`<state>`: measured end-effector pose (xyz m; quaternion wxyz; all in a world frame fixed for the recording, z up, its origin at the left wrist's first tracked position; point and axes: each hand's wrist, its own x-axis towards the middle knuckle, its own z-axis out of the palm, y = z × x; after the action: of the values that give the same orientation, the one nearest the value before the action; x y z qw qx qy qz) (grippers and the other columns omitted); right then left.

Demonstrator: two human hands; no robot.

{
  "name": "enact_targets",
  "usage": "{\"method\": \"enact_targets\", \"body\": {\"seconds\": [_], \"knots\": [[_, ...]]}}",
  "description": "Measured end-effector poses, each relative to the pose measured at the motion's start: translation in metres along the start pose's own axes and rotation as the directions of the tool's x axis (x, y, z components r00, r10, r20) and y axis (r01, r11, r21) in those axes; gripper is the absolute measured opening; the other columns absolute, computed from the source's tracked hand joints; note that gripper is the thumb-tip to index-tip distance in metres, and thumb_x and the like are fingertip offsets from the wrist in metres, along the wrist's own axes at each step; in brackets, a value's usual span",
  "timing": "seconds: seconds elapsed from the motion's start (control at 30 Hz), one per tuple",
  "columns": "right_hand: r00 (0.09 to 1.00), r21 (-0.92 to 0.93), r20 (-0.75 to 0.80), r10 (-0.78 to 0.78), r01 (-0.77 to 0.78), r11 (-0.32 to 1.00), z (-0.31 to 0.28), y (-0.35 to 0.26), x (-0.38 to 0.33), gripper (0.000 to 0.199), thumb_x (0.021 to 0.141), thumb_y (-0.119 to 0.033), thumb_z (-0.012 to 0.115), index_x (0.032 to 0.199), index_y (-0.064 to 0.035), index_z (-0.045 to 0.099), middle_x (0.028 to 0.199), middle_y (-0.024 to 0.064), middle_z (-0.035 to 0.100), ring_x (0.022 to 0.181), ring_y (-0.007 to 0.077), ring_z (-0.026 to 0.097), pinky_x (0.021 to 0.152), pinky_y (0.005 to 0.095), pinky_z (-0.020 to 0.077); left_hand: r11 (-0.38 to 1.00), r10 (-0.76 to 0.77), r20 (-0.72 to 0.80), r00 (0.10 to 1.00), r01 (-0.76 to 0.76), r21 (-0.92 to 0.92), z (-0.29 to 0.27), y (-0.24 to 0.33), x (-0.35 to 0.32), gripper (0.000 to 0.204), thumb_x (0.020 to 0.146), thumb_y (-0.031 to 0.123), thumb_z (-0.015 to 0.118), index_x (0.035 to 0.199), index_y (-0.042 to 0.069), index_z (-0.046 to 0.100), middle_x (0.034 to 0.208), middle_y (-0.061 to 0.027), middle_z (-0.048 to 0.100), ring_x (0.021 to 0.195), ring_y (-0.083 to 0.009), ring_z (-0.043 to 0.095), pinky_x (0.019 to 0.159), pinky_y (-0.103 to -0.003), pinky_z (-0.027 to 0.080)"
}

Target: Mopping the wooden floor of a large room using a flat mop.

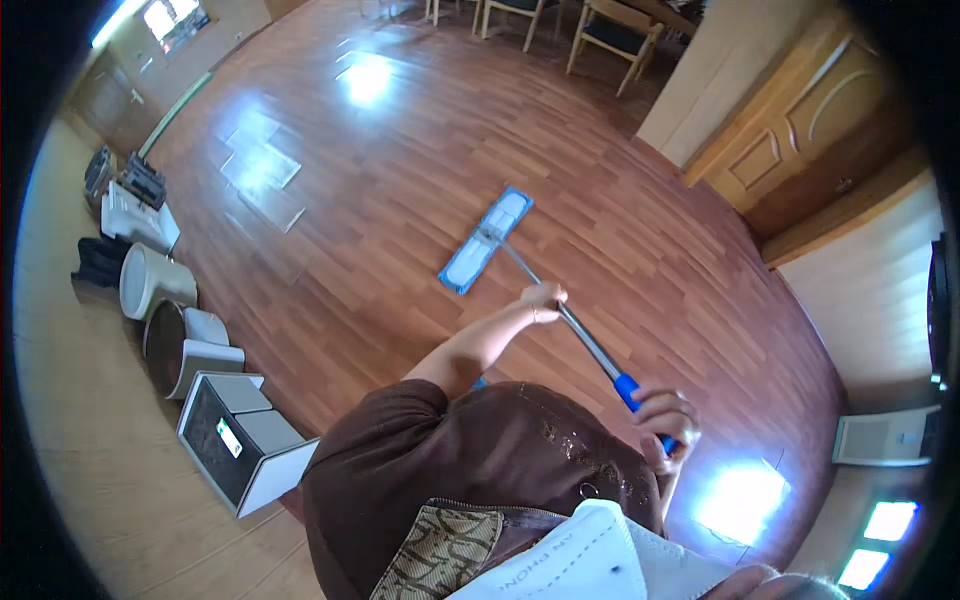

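A flat mop with a blue-edged, pale rectangular head (486, 240) lies on the wooden-plank floor ahead of me. Its metal pole (592, 343) slants from the head back toward my right side and ends in a blue grip (627, 388). My left hand (543, 301) is wrapped round the pole partway down. Higher up, my right hand (667, 428) is closed round the blue grip at the pole's end.
Along the left wall stand toilets and basins (158, 280) and a boxy dark-fronted unit (240, 440). Wooden chairs (615, 40) are at the far side. A wooden door (800, 130) and a white wall unit (885, 438) are on the right. Light glares off the floor.
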<state>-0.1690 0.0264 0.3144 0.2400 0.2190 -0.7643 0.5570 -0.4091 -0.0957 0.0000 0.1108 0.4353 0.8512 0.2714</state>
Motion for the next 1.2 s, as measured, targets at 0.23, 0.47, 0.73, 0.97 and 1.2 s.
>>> {"method": "enact_targets", "body": {"seconds": [0.23, 0.47, 0.73, 0.97, 1.2], "knots": [[0.977, 0.083, 0.198, 0.085, -0.104, 0.991, 0.081, 0.052, 0.062, 0.012, 0.07, -0.015, 0.071, 0.076, -0.0079, 0.063, 0.08, 0.0092, 0.068, 0.088, 0.0322, 0.066, 0.084, 0.0449, 0.0472, 0.98, -0.19, -0.119, 0.975, 0.196, 0.044, -0.058, -0.115, -0.039, 0.007, 0.071, 0.016, 0.059, 0.068, 0.011, 0.055, 0.079, -0.0104, 0.06, 0.076, -0.0328, 0.061, 0.06, -0.043, 0.047], [0.964, 0.166, 0.192, 0.185, -0.218, 0.962, 0.143, 0.081, 0.07, 0.016, 0.075, -0.017, 0.071, 0.081, -0.0046, 0.064, 0.091, 0.0124, 0.07, 0.101, 0.0338, 0.063, 0.091, 0.0465, 0.0438, 0.874, -0.485, -0.212, 0.848, 0.469, -0.123, -0.068, -0.212, -0.125, 0.012, 0.076, 0.016, 0.061, 0.07, 0.011, 0.052, 0.076, -0.0087, 0.056, 0.078, -0.0278, 0.059, 0.064, -0.041, 0.048], [0.883, 0.267, 0.457, 0.109, -0.253, 0.93, 0.168, 0.098, 0.103, 0.007, 0.074, -0.012, 0.069, 0.077, -0.0078, 0.064, 0.087, 0.0066, 0.07, 0.102, 0.0284, 0.063, 0.098, 0.0453, 0.0364, 0.739, -0.642, -0.386, 0.662, 0.668, -0.083, -0.11, -0.192, -0.207, 0.015, 0.074, 0.02, 0.067, 0.07, 0.011, 0.057, 0.084, -0.0097, 0.061, 0.091, -0.0309, 0.06, 0.073, -0.042, 0.05], [0.762, 0.362, 0.646, -0.046, -0.253, 0.897, 0.204, 0.103, 0.128, 0.006, 0.076, -0.01, 0.067, 0.08, -0.0068, 0.065, 0.089, 0.006, 0.068, 0.104, 0.0278, 0.062, 0.095, 0.0433, 0.0409, 0.543, -0.817, -0.331, 0.472, 0.822, -0.168, -0.127, -0.194, -0.307, 0.018, 0.076, 0.028, 0.071, 0.078, 0.011, 0.063, 0.093, -0.0118, 0.061, 0.096, -0.0307, 0.06, 0.079, -0.043, 0.051], [0.621, 0.457, 0.771, -0.14, -0.388, 0.8, 0.22, 0.122, 0.139, 0.006, 0.078, -0.008, 0.067, 0.08, -0.0048, 0.063, 0.088, 0.007, 0.067, 0.105, 0.0292, 0.061, 0.093, 0.0441, 0.0448, 0.557, -0.712, -0.58, 0.395, 0.821, -0.126, -0.117, -0.167, -0.354, 0.023, 0.073, 0.023, 0.073, 0.072, 0.006, 0.058, 0.08, -0.0159, 0.059, 0.078, -0.0378, 0.058, 0.067, -0.045, 0.047]]}}
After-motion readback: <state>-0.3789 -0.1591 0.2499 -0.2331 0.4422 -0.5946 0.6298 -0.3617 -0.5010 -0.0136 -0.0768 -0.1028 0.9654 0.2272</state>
